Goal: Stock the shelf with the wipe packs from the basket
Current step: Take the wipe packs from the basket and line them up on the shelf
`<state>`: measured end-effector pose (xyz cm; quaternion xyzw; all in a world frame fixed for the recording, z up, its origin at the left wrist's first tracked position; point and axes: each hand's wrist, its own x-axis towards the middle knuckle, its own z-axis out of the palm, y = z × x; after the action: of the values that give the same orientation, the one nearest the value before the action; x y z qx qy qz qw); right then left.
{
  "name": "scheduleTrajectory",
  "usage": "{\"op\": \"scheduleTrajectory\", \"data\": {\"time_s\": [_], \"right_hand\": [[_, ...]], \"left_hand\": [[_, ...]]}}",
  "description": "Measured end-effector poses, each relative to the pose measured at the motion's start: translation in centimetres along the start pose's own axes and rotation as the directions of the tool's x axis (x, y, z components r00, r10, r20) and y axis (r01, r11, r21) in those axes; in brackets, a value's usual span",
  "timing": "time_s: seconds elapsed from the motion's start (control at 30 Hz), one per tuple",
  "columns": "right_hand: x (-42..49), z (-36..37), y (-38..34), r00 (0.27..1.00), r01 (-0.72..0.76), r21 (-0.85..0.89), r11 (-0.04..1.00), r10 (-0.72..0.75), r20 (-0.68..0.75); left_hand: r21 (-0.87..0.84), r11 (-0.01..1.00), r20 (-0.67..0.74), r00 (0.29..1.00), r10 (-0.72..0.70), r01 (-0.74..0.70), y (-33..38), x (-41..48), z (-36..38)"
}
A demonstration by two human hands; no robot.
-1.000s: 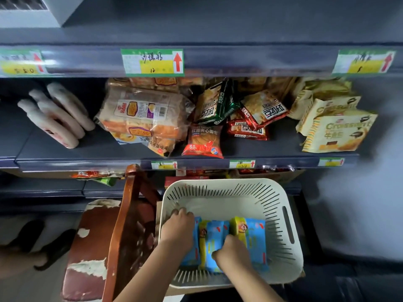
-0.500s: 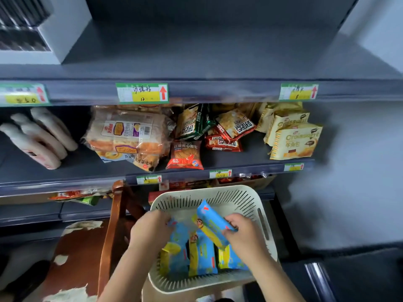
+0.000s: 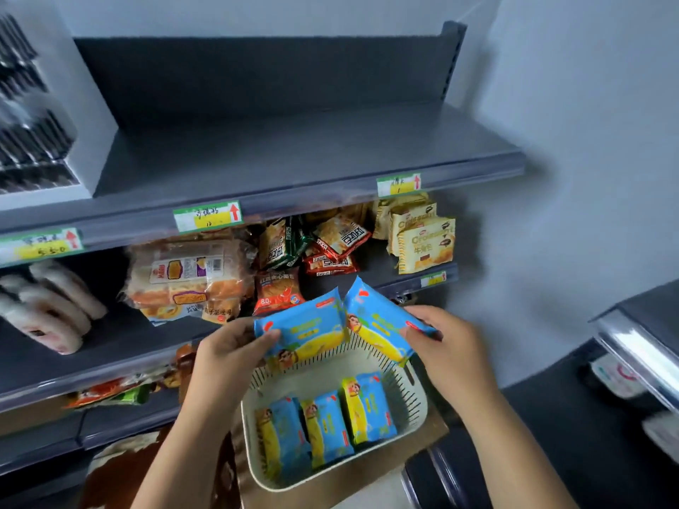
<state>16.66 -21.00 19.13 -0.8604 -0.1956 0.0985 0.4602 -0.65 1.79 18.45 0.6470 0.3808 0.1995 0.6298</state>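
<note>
My left hand (image 3: 231, 349) grips a blue and yellow wipe pack (image 3: 306, 326) by its left end, above the basket. My right hand (image 3: 446, 347) grips a second wipe pack (image 3: 378, 321) by its right end, tilted, its upper corner touching the first pack. Both packs are in front of the snack shelf's front edge. Below them the cream slotted basket (image 3: 417, 409) holds three more wipe packs (image 3: 325, 422) standing side by side. The grey upper shelf (image 3: 294, 148) has nothing on it.
The middle shelf carries bread bags (image 3: 191, 277), snack packets (image 3: 312, 247), croissant packs (image 3: 422, 236) and white wrapped rolls (image 3: 47, 310). Price tags (image 3: 207, 216) line the shelf edges. A worn wooden stool (image 3: 121, 468) stands left of the basket. Another rack edge (image 3: 639, 339) juts in at right.
Both hands rose out of the basket, each lifting one wipe pack up to the level of the snack shelf. My view tilted upward, bringing the upper shelf into sight.
</note>
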Motion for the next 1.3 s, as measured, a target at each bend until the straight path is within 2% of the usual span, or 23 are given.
{"op": "scheduleTrajectory", "data": {"time_s": [0.2,0.4,0.5,0.63,0.87,1.03,1.13,1.3], "right_hand": [[-3.1,-6.6,-1.1,0.978,0.059,-0.083,0.995,-0.075,-0.193],[-7.3,-13.8,-1.2,0.919,0.070,-0.066,0.995,-0.090,-0.385],[-9.8,-17.5,-1.1,0.869,0.069,-0.065,0.995,-0.092,-0.486],[-13.8,-22.9,-1.2,0.759,0.069,-0.038,0.997,-0.078,-0.647],[-23.5,-32.3,2.2,0.639,0.043,-0.012,0.999,-0.036,-0.768],[-30.4,-37.2,5.1,0.540,-0.003,-0.057,0.998,-0.047,-0.840],[-34.4,-39.6,6.4,0.484,-0.035,-0.060,0.998,-0.035,-0.874],[-40.3,-42.9,8.5,0.395,-0.065,0.007,0.998,0.032,-0.918]], "left_hand": [[-0.133,0.989,0.042,0.997,0.065,-0.059,4.5,-2.4,3.6],[-0.199,0.967,0.123,0.974,0.189,-0.162,8.1,-6.7,8.8],[-0.196,0.957,0.158,0.956,0.246,-0.214,8.6,-9.4,11.3],[-0.233,0.930,0.158,0.933,0.324,-0.283,9.2,-14.0,15.3],[-0.324,0.887,0.285,0.860,0.423,-0.329,9.9,-23.9,23.4],[-0.364,0.893,0.441,0.796,0.415,-0.265,9.4,-31.6,28.9],[-0.372,0.902,0.535,0.743,0.403,-0.221,8.9,-35.7,31.5],[-0.391,0.891,0.637,0.632,0.442,-0.230,8.8,-41.6,35.2]]}}
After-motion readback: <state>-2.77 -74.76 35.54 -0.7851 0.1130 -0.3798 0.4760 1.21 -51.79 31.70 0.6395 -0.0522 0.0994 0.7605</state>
